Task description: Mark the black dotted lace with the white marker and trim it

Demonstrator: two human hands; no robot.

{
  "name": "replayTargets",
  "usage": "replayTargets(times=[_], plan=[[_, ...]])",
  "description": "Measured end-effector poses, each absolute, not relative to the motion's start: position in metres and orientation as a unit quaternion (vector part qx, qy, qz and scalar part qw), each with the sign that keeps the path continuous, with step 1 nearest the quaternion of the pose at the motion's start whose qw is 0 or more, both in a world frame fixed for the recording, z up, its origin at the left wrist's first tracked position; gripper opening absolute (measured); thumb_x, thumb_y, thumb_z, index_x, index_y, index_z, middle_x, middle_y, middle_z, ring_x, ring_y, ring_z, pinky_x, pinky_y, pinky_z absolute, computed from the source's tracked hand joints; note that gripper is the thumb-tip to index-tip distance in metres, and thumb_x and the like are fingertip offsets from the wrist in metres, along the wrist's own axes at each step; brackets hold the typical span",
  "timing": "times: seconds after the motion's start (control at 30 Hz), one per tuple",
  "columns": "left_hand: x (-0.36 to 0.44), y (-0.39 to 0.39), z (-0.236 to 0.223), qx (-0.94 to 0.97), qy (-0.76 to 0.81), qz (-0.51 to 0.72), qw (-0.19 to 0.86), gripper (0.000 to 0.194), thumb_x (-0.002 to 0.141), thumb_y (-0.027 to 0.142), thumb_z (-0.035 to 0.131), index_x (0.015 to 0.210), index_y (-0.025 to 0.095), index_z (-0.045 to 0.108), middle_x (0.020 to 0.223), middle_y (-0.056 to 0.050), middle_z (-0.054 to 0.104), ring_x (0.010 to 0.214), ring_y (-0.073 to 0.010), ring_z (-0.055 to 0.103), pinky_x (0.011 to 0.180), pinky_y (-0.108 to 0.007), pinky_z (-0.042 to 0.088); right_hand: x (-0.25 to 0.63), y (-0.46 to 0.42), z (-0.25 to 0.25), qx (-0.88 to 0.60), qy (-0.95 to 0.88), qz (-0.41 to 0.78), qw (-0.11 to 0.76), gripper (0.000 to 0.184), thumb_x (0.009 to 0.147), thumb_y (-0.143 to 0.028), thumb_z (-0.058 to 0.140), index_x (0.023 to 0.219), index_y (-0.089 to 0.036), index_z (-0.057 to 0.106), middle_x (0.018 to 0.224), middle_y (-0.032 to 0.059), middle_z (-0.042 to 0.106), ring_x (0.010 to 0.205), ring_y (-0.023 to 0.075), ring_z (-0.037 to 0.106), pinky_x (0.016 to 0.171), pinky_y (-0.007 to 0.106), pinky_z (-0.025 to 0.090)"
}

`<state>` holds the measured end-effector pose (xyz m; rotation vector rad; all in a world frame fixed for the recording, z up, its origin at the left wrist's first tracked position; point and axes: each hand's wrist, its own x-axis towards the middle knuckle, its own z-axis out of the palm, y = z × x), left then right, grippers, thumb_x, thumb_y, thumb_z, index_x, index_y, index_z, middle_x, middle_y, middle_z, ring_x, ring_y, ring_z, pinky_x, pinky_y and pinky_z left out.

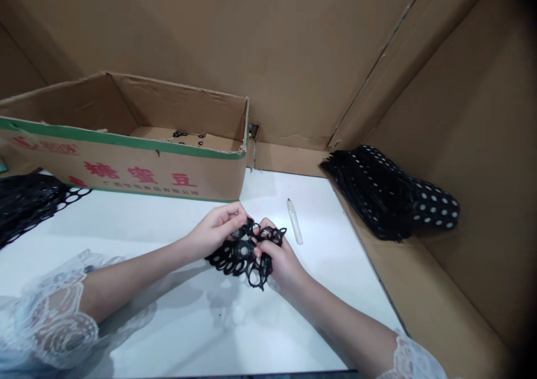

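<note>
The black ring sheet (243, 256) is gripped by both the left hand (218, 231) and the right hand (279, 256), just above the white table (168, 222); behind, the open cardboard box (126, 169) contains few black rings (188, 137); cardboard walls (319, 43) surround the place.

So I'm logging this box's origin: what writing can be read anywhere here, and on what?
"糖蜜豆": large red characters on the front of the open brown cardboard box with green stripes; the first character is uncertain.
Small red print line beneath it: too small to read.
Red logo at the box's left end: blurred, unreadable.
Nothing else carries text.
</note>
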<state>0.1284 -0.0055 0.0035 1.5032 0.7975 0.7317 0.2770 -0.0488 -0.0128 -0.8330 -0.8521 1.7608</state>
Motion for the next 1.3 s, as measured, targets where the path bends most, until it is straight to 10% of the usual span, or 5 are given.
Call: replayTargets(times=[0.3,0.43,0.77,1.0,1.3], plan=[[0.073,0.035,0.074,0.636,0.523,0.555,0.123,0.026,0.087,0.04,0.034,0.085,0.022,0.054,0.077,0.002,0.056,0.064,-0.0102,0.052,0.052,-0.024,0.037,0.283,-0.04,-0.026,-0.389,-0.275,0.723,0.5,0.018,0.058,-0.01,0.045,0.073,-0.019,0.041,0.047,-0.0076,0.039,0.043,0.006,0.035,0.042,0.016,0.032],[0.055,0.044,0.112,0.685,0.555,0.451,-0.135,0.031,0.089,0.04,0.026,0.1,0.026,0.052,0.086,0.001,0.056,0.079,-0.0136,0.056,0.068,-0.03,0.043,0.282,-0.04,-0.029,-0.376,-0.273,0.76,0.455,0.018,0.066,-0.02,0.055,0.079,-0.018,0.042,0.051,-0.0048,0.047,0.048,0.0084,0.043,0.048,0.022,0.039],[0.055,0.076,0.11,0.722,0.518,0.383,-0.252,0.038,0.087,0.033,0.032,0.098,0.009,0.058,0.102,-0.003,0.052,0.111,-0.0209,0.041,0.089,-0.037,0.033,0.286,-0.04,-0.025,-0.375,-0.426,0.701,0.432,0.038,0.068,-0.032,0.064,0.086,-0.024,0.033,0.064,-0.007,0.047,0.054,0.0082,0.049,0.047,0.021,0.041],[0.115,-0.024,0.029,0.882,0.44,0.081,0.146,0.029,0.082,0.046,0.041,0.093,0.021,0.049,0.063,-0.001,0.059,0.052,-0.0158,0.053,0.048,-0.023,0.031,0.285,-0.038,-0.025,-0.401,-0.459,0.648,0.456,0.035,0.067,-0.029,0.064,0.083,-0.021,0.034,0.06,-0.0085,0.044,0.045,0.0049,0.044,0.045,0.019,0.037],[0.123,-0.022,-0.003,0.689,0.42,0.211,0.552,0.022,0.086,0.04,0.034,0.089,0.019,0.038,0.058,0.005,0.043,0.049,-0.0082,0.04,0.046,-0.018,0.03,0.284,-0.041,-0.021,-0.401,-0.445,0.652,0.465,0.032,0.069,-0.025,0.061,0.086,-0.023,0.034,0.059,-0.01,0.041,0.046,0.0035,0.04,0.047,0.017,0.034]])
